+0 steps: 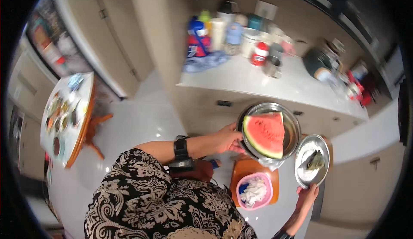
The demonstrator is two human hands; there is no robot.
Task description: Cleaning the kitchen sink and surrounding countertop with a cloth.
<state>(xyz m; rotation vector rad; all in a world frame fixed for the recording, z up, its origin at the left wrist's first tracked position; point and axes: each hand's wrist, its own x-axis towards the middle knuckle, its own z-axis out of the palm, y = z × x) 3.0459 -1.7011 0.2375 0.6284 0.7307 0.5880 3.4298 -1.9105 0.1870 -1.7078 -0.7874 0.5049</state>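
Observation:
My left hand (229,139) grips the near left rim of a round stainless steel bowl (293,132). A large wedge of watermelon (266,134), red flesh facing up with its rind towards the left, lies in it. At the right, my right hand (308,192) holds the near edge of a shiny metal plate (305,174), thumb side over the rim. On that plate sits a dark green, leaf-wrapped item (315,161), too blurred to name surely. Bowl and plate are held apart, side by side, in front of the cabinets.
A white counter (238,74) bears several bottles, a red-capped jar (259,54), a metal cup (273,67) and a dark appliance (319,59). Below the bowl, a pink basin (271,197) of cloths rests on an orange stool (248,166). Leftward stands a dining table (87,93) with several dishes.

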